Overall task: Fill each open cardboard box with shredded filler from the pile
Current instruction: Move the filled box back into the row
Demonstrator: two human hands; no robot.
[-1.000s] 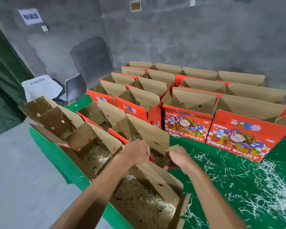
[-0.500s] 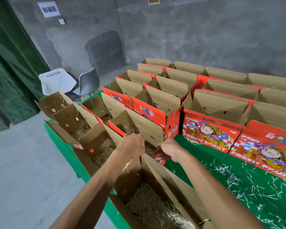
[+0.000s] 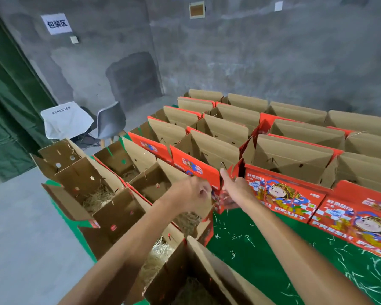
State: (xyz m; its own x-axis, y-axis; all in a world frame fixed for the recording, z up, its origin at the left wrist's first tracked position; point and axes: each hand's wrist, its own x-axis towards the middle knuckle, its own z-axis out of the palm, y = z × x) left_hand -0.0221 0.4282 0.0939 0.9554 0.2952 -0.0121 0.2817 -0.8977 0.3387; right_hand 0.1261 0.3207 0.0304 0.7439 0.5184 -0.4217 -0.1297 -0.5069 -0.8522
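Gripping red box [image 3: 196, 170] corner: right hand [image 3: 233, 190] fingers curled on edge; left hand [image 3: 194, 192] clenched, blurred. Cardboard light, stiff. Filler [image 3: 97, 198] soft, wispy; scoop by armfuls.

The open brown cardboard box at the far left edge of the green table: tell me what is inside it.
Inside the open brown cardboard box lies a loose tuft of pale straw-coloured shredded filler. The box's near wall hides the floor, so its depth cannot be seen.

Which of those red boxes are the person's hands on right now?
The red box at the near-left corner of the red rows; both hands reach its front corner, while its neighbours stand untouched.
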